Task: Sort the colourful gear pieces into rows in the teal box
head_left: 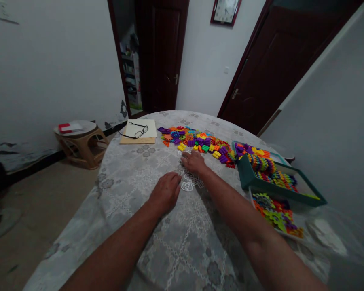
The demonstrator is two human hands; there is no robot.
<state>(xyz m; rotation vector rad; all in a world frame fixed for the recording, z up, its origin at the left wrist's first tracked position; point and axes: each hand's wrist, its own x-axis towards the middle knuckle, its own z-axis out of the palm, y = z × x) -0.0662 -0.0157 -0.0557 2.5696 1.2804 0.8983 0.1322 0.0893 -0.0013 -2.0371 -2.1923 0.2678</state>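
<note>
White openwork plastic pieces (187, 186) lie on the table in a loose cluster between and under my hands. My left hand (166, 190) rests on the cloth just left of the cluster. Its fingers are loosely bent, with nothing visible in them. Over the far end of the white pieces is my right hand (195, 162), fingers apart and pointing left, partly covering them. Just beyond it spreads a pile of colourful plastic building pieces (197, 141), with yellow ones (182, 147) nearest my right fingertips.
A patterned cloth covers the round table (151, 258). Glasses (138, 133) lie on papers (150, 126) at the far left. At the right stand a green box (245, 173) of colourful pieces and a clear-sided tray (276, 228) with more. A stool (86, 147) stands left of the table.
</note>
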